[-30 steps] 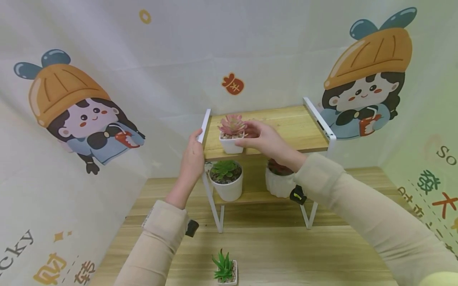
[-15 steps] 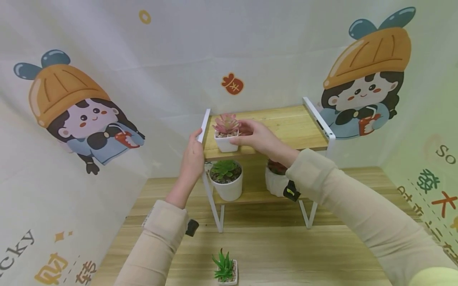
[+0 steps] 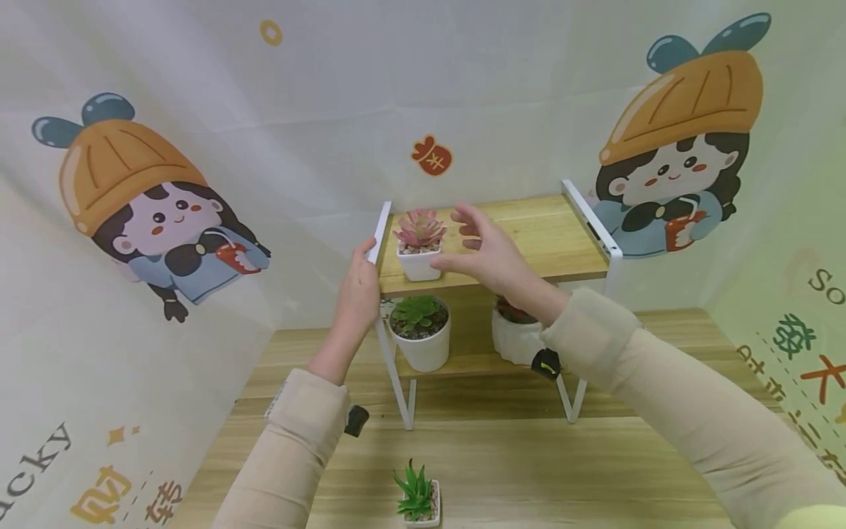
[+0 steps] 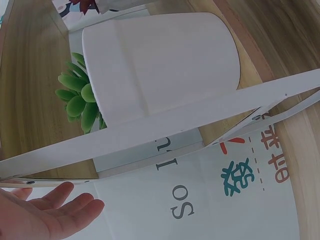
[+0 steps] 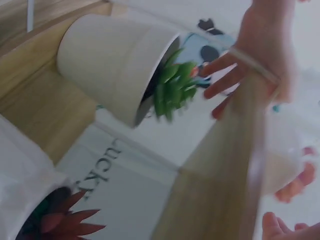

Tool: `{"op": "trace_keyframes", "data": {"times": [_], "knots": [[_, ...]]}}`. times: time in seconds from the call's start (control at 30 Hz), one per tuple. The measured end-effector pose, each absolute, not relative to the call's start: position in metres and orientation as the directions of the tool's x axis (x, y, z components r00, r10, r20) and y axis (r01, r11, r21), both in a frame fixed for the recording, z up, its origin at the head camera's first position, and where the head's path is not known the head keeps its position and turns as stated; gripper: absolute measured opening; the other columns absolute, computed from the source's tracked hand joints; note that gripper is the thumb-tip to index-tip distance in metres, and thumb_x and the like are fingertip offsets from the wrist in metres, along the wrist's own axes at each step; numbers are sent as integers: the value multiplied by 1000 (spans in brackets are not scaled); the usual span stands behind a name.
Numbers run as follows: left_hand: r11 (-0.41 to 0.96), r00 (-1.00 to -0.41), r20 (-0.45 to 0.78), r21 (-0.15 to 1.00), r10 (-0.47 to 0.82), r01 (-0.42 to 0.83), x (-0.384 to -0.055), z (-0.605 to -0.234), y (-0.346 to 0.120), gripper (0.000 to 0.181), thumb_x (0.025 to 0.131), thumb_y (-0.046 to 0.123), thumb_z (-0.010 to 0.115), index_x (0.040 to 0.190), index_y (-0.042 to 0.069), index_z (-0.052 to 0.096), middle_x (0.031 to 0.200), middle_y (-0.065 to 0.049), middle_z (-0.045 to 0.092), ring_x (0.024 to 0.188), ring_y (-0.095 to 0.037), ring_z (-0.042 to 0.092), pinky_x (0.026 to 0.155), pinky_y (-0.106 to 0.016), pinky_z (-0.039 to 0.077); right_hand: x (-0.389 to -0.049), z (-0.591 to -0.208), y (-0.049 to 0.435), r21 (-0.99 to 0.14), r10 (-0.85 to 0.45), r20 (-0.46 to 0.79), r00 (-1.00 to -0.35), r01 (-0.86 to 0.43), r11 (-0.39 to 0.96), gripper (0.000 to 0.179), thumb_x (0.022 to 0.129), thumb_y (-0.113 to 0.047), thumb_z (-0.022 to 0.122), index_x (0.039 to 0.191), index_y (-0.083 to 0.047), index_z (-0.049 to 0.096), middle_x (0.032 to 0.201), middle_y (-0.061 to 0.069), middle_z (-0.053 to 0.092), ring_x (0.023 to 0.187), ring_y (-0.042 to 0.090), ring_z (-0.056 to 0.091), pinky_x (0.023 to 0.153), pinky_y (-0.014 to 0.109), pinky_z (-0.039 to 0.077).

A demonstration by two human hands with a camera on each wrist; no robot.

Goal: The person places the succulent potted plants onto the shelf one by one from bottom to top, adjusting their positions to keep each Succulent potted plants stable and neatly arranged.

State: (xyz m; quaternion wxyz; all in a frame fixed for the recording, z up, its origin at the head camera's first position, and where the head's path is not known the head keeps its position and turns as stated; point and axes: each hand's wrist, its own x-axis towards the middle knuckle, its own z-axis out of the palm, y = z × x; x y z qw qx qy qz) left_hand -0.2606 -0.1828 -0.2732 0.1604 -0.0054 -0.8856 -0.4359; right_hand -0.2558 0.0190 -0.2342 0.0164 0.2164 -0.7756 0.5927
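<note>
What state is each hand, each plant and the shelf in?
Shelf: standing on the table
Left hand: against the shelf's left side
Right hand: fingers spread; thumb contact unclear
Pink succulent: upright, top board
Round-leaved green plant: upright, lower board
Red plant: lower board, partly hidden
Spiky green plant: on the table
</note>
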Motion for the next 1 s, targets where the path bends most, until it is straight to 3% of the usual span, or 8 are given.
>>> {"op": "trace_keyframes", "data": {"times": [0.3,0.5,0.7,0.87,1.0], "knots": [[627,-950,282,766,-132,140,-258,-272,-183,52,93,23,13,143,15,27,142,-17,36,119,-36,43,101,-48,33,-198,-266,26,-842,-381,504,-775,-539,-16,77,74,6,68,139,1,26,131,20,43,111,30,46,96,39,40],[642,-951,283,753,-120,143,-259,-271,-183,51,95,24,13,143,15,27,141,-18,37,116,-36,45,99,-48,36,-171,-332,21,-810,-480,521,-706,-586,-17,74,72,1,72,134,4,33,127,21,47,110,19,48,93,32,44],[650,-955,275,747,-109,141,-259,-270,-181,52,94,25,13,144,15,26,140,-19,38,100,-36,49,89,-48,41,-155,-410,10,-856,-581,347,-736,-502,124,80,72,-18,76,136,1,32,131,17,45,114,26,46,96,35,41],[635,-952,284,758,-112,152,-258,-271,-182,52,94,23,13,143,14,27,142,-18,37,114,-36,46,97,-48,37,-146,-457,4,-882,-666,104,-739,-378,281,86,73,-28,76,139,1,28,137,18,36,118,36,41,94,45,40],[629,-950,288,763,-118,153,-258,-271,-183,52,94,23,13,143,14,27,143,-18,36,118,-35,44,100,-47,35,-144,-480,-1,-884,-691,15,-722,-333,329,87,74,-29,75,138,6,28,138,23,32,118,42,39,93,49,39]]}}
